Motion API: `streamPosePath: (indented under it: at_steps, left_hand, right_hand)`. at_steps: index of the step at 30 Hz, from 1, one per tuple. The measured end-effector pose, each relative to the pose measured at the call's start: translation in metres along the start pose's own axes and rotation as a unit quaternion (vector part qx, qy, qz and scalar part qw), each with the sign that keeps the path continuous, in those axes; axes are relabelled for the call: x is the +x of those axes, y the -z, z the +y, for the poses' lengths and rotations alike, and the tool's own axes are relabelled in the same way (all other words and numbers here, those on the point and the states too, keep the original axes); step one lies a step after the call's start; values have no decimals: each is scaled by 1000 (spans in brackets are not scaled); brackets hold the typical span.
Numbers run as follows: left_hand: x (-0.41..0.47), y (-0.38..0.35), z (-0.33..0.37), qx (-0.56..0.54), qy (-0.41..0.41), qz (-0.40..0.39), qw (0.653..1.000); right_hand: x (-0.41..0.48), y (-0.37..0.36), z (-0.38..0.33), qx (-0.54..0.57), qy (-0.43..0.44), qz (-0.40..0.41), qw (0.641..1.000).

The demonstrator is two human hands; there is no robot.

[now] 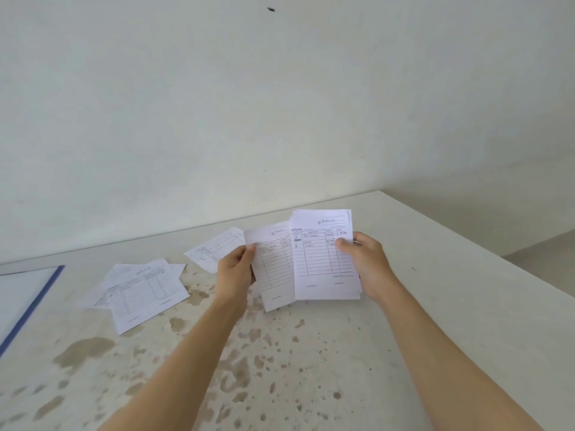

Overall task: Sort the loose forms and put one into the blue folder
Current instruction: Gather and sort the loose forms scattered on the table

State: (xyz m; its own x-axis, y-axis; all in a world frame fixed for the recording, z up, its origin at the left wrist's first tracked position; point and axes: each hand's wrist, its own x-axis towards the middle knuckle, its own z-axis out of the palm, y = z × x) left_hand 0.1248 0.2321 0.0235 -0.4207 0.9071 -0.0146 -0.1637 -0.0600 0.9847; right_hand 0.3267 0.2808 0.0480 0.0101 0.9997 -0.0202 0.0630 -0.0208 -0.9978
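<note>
Above the table, my right hand (362, 259) grips a small stack of white printed forms (323, 259) by its right edge, thumb on the front. My left hand (236, 269) pinches a single form (275, 275) by its left edge; this sheet slides out from behind the stack. A loose pile of forms (143, 290) lies on the table to the left. One more form (214, 248) lies flat farther back. The blue folder (28, 303) lies open at the far left, its white inside facing up and partly cut off by the frame.
The table (280, 368) is pale stone with brown stains. Its right edge (497, 259) runs diagonally, with a drop beyond it. A plain white wall (280, 104) stands right behind the table.
</note>
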Motion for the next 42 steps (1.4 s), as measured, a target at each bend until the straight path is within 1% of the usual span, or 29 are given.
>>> streamPosePath:
  at_steps: [4, 7, 9, 12, 15, 17, 18, 19, 20, 21, 23, 26, 28, 29, 30, 33, 36, 38, 39, 42]
  left_hand:
    - [-4, -7, 4, -22, 6, -25, 999]
    - [-5, -21, 9, -25, 8, -41, 999]
    - [-1, -31, 12, -8, 1, -47, 999]
    - [10, -45, 18, 46, -13, -53, 997]
    - [27, -54, 22, 91, -25, -59, 994]
    - [38, -55, 25, 84, -22, -76, 993]
    - [43, -54, 25, 101, -30, -75, 992]
    - [50, -51, 23, 147, -50, -66, 986]
    - [59, -46, 20, 212, -77, -57, 973]
    - [67, -41, 15, 284, -101, -51, 952]
    - [82, -32, 5, 401, -122, -68, 906]
    - [98, -26, -10, 495, -105, -146, 850]
    - [103, -27, -16, 554, -110, -183, 805]
    - [105, -29, -16, 572, -113, -193, 790]
    - [108, -31, -14, 576, -110, -199, 785]
    - [117, -36, -5, 557, -79, -229, 795]
    - [124, -39, 5, 534, -17, -249, 808]
    - [127, -41, 8, 497, 15, -245, 833]
    - [126, -42, 8, 476, 16, -236, 847]
    - [119, -42, 8, 397, -18, -167, 903]
  right_hand:
    - [-2, -20, 2, -44, 11, -16, 999]
    - [1, -31, 5, -72, 6, -8, 997]
    - [2, -33, 7, -52, -5, -10, 999]
    - [5, -29, 9, -9, -24, -7, 1000]
    - [13, -16, 10, -3, -33, -2, 999]
    - [23, -3, 11, -11, -31, 27, 999]
    - [29, 4, 12, -11, -33, 53, 998]
    - [36, 11, 13, -9, -36, 79, 996]
    - [44, 18, 15, -10, -40, 102, 994]
    - [52, 24, 17, -11, -43, 122, 991]
    - [69, 33, 22, -16, -48, 147, 988]
    - [91, 38, 27, -23, -42, 175, 983]
    - [104, 39, 29, -19, -34, 194, 980]
    - [109, 39, 30, -14, -29, 200, 979]
    - [113, 39, 30, -11, -26, 205, 978]
    - [121, 36, 32, -12, -13, 212, 977]
    - [122, 37, 34, -19, -1, 211, 977]
    - [122, 38, 36, -18, 0, 206, 978]
    - [121, 38, 36, -16, 0, 204, 979]
    - [117, 40, 33, -1, -1, 209, 978]
